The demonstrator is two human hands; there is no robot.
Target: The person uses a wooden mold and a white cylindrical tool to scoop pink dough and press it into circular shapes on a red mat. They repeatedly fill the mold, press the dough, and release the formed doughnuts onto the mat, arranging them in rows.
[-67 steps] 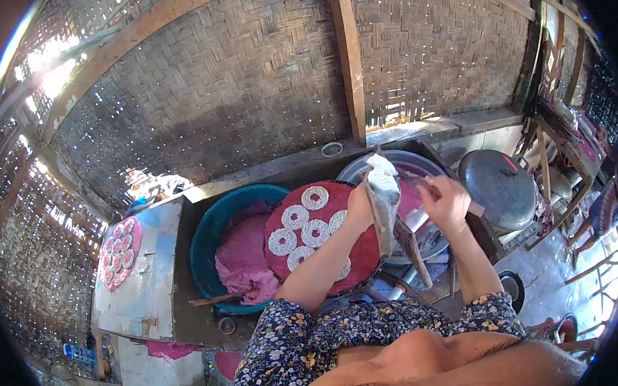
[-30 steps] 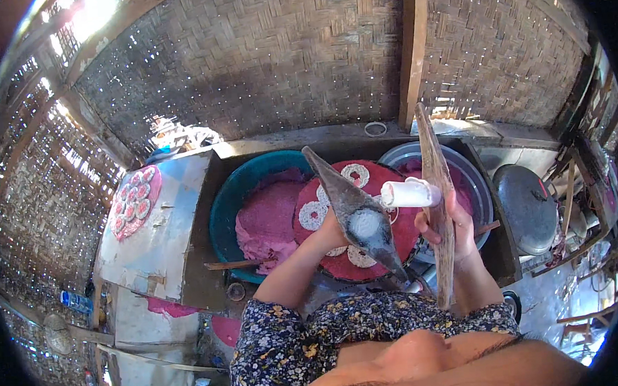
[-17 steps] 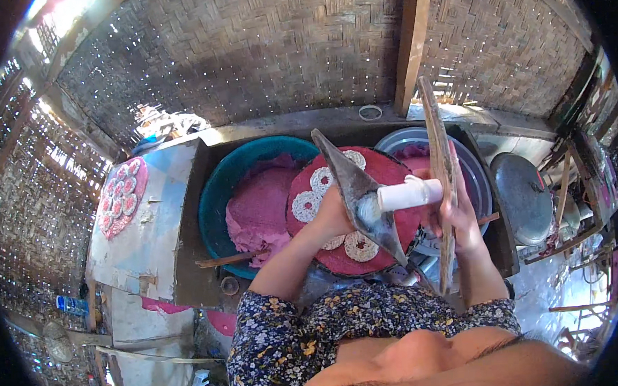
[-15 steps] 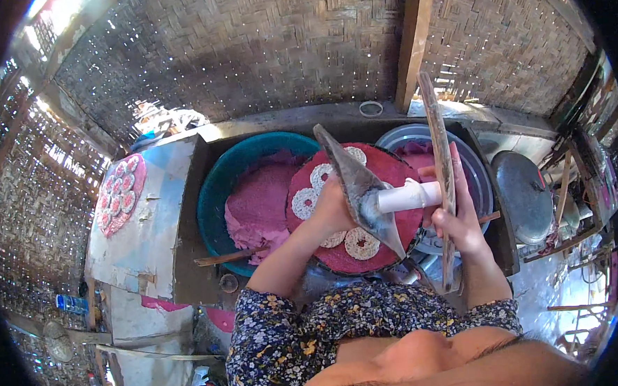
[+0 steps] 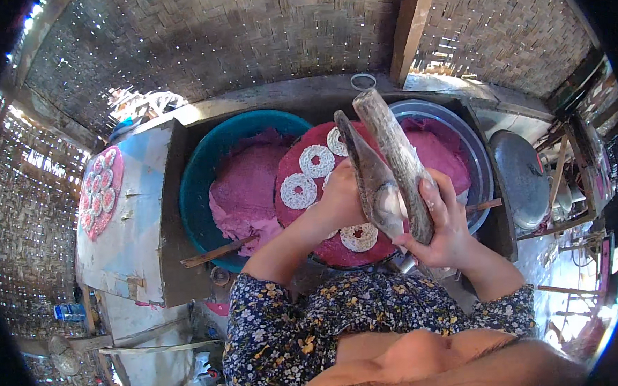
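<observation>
Both of my hands are on a wooden hand press made of two weathered bars. My left hand (image 5: 341, 200) is closed around the lower bar (image 5: 364, 158), low over the rings. My right hand (image 5: 447, 224) wraps the upper bar (image 5: 392, 136), which lies close against the lower one. Their overlap hides the middle of the press. Beneath them is a round red mat (image 5: 287, 156) with several white lacy rings of squeezed-out strands, among them a left ring (image 5: 300, 191) and a near ring (image 5: 359, 238). My left hand and the press cover part of the mat.
A teal basin (image 5: 193, 213) at left and a grey basin (image 5: 487, 163) at right hold soft pink masses. Sticks (image 5: 218, 252) jut out at both sides under the mat. At far left a panel (image 5: 139, 223) bears a sheet of rings; a lidded pot (image 5: 521, 175) stands at right.
The two bars have come together; the white tube that showed between them is now hidden. The upper bar has tilted and moved left with my right hand. The view has shifted slightly.
</observation>
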